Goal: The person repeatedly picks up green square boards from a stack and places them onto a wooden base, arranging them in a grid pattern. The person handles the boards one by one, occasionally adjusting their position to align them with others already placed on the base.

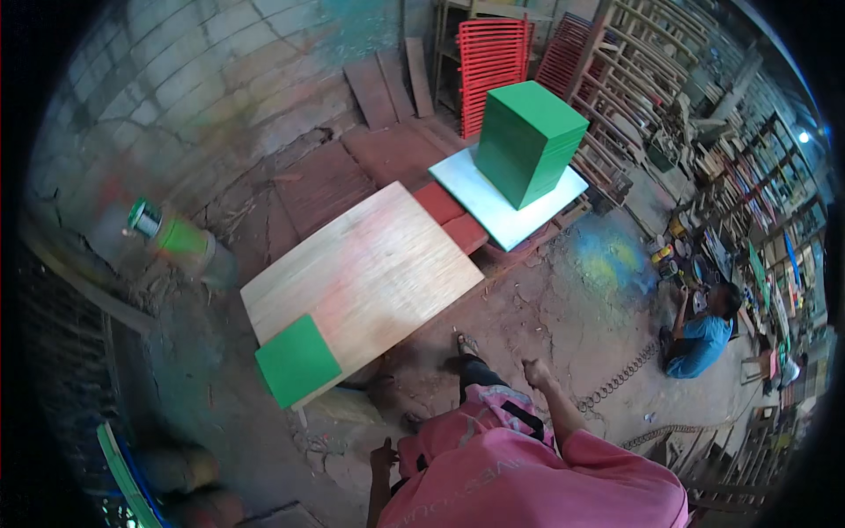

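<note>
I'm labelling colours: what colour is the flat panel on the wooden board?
The flat panel is green; the head view shows it best.

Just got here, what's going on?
The person wearing the camera stands by a pale wooden board, touching nothing on it. Their left hand hangs low, the right hand is out to the right; neither visibly holds anything. A green panel lies at the board's near-left corner. Farther off, a green stack stands on a white board. A co-worker in blue is low down at right.

Grey blk wall (220, 70); stained flr (541, 308); bright light (804, 137).
</note>
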A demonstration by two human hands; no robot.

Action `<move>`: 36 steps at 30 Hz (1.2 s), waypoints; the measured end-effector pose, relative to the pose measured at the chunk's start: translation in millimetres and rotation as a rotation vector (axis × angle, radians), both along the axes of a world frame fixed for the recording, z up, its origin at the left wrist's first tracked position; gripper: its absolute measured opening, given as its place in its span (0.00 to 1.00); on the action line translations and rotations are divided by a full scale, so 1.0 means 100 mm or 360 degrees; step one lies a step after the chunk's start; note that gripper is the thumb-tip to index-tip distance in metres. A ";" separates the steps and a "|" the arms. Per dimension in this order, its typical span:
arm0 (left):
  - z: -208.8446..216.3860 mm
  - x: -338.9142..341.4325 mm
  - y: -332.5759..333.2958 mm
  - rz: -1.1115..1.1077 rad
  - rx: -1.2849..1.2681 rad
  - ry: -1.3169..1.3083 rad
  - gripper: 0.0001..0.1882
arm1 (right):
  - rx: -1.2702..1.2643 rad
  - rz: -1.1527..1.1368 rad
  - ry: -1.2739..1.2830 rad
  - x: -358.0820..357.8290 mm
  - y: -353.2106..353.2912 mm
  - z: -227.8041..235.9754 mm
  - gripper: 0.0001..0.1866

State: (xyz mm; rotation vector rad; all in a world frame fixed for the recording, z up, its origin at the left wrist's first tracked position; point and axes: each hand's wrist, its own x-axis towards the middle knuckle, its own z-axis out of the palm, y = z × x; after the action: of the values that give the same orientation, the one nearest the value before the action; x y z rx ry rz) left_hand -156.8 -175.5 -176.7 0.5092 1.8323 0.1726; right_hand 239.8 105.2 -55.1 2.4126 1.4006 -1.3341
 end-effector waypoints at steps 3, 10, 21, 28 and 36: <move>1.02 0.16 1.02 0.0146 0.0251 -0.0284 0.28 | 0.0116 -0.0007 0.0273 0.04 0.50 0.62 0.26; 2.30 0.52 3.08 -0.0643 0.0564 -0.0516 0.22 | 0.0714 0.0088 0.0432 1.01 1.83 1.50 0.18; 4.04 0.72 5.75 0.0514 0.2059 0.0021 0.06 | 0.2132 -0.0128 0.0752 1.17 3.88 3.05 0.08; 4.38 1.08 6.84 0.0095 0.2386 0.0198 0.07 | 0.2391 0.0125 0.0647 1.11 4.63 3.16 0.04; 4.20 1.15 7.50 0.0062 0.2447 0.0364 0.06 | 0.2348 0.0259 0.0688 0.95 4.81 3.18 0.02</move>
State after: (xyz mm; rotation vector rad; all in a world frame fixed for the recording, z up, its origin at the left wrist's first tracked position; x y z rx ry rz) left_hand -41.5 574.0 243.5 1.5545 1.6126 1.6502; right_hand 334.7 586.1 262.8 2.3863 3.5154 -0.8219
